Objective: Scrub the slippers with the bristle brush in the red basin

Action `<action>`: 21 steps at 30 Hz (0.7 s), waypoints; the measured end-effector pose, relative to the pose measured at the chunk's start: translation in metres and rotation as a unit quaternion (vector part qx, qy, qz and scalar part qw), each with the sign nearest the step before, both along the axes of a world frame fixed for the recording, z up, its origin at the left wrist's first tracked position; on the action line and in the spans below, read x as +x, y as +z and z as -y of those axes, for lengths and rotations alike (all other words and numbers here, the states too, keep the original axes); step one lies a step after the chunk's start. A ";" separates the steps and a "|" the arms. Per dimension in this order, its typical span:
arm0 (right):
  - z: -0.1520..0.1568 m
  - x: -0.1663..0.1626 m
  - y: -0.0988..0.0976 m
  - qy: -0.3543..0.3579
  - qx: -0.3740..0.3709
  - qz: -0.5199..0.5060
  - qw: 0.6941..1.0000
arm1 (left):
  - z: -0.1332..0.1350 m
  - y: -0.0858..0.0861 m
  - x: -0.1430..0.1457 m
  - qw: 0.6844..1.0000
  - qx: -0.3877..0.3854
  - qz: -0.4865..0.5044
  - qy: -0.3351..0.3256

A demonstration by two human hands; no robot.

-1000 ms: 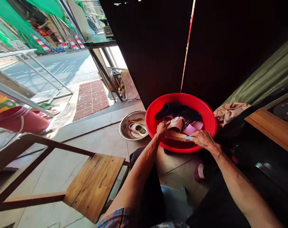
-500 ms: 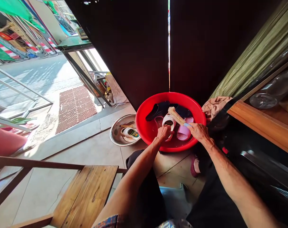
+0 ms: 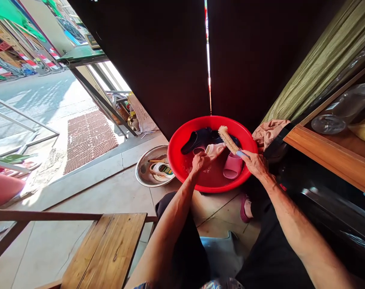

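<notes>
Open basin water lies beside the pink slipper.

We see a glossy plastic basin, with a shiny metal pan and rough wooden seat left of it.

Tall dark doors stand nearly shut beside an olive curtain. A wooden stool sits on the pale tile floor. Past a brown mat, a sunlit street shows outside. A wooden shelf runs along the right.
</notes>
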State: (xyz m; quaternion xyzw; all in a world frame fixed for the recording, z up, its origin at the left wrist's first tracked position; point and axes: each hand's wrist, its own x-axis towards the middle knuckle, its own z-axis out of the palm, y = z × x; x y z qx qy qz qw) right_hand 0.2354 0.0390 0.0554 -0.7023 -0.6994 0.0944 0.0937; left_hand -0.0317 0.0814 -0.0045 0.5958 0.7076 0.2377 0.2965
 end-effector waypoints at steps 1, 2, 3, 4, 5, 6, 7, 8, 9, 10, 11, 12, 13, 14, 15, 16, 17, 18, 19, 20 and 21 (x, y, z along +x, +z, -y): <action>0.004 -0.002 -0.003 0.020 0.005 -0.006 1.000 | 0.000 0.002 -0.008 0.998 0.019 0.049 0.018; 0.008 -0.006 -0.007 0.051 0.007 -0.012 0.999 | 0.002 0.004 -0.016 0.994 0.034 0.094 0.034; 0.011 -0.010 -0.010 0.087 0.007 -0.015 0.996 | 0.005 0.005 -0.024 0.989 0.044 0.134 0.050; 0.012 -0.013 -0.012 0.118 0.006 -0.015 0.993 | 0.009 0.006 -0.030 0.982 0.050 0.168 0.067; 0.011 -0.016 -0.013 0.136 0.005 -0.010 0.991 | 0.014 0.007 -0.035 0.976 0.058 0.194 0.081; 0.008 -0.017 -0.013 0.139 0.004 -0.002 0.990 | 0.020 0.009 -0.039 0.971 0.068 0.213 0.088; 0.002 -0.018 -0.011 0.125 0.003 0.008 0.992 | 0.025 0.012 -0.042 0.966 0.082 0.227 0.090; -0.004 -0.018 -0.009 0.098 0.000 0.019 0.995 | 0.030 0.016 -0.044 0.962 0.097 0.240 0.088; -0.010 -0.017 -0.006 0.066 -0.007 0.029 0.997 | 0.034 0.019 -0.045 0.958 0.111 0.252 0.083; -0.014 -0.018 -0.003 0.039 -0.014 0.037 0.998 | 0.037 0.023 -0.046 0.955 0.121 0.259 0.076; -0.016 -0.019 -0.001 0.024 -0.019 0.040 0.999 | 0.038 0.025 -0.045 0.954 0.127 0.261 0.071; -0.016 -0.022 -0.001 0.027 -0.021 0.039 0.999 | 0.038 0.027 -0.045 0.955 0.127 0.259 0.070; -0.012 -0.027 -0.001 0.048 -0.018 0.034 0.998 | 0.037 0.028 -0.044 0.957 0.120 0.253 0.078; -0.007 -0.032 -0.003 0.079 -0.010 0.025 0.996 | 0.035 0.028 -0.043 0.959 0.111 0.244 0.092; -0.002 -0.036 -0.006 0.111 0.001 0.016 0.994 | 0.033 0.028 -0.042 0.960 0.103 0.235 0.108; 0.001 -0.040 -0.009 0.134 0.009 0.010 0.991 | 0.031 0.026 -0.042 0.962 0.098 0.225 0.120; 0.002 -0.043 -0.012 0.142 0.014 0.007 0.990 | 0.029 0.024 -0.043 0.964 0.098 0.213 0.123; 0.001 -0.043 -0.013 0.133 0.015 0.008 0.991 | 0.028 0.022 -0.044 0.968 0.101 0.196 0.115; -0.004 -0.042 -0.014 0.113 0.011 0.014 0.993 | 0.026 0.020 -0.046 0.974 0.106 0.173 0.104; -0.010 -0.039 -0.013 0.090 0.004 0.021 0.996 | 0.025 0.018 -0.048 0.980 0.107 0.141 0.092; -0.016 -0.036 -0.012 0.069 -0.003 0.026 0.997 | 0.023 0.016 -0.051 0.986 0.099 0.099 0.085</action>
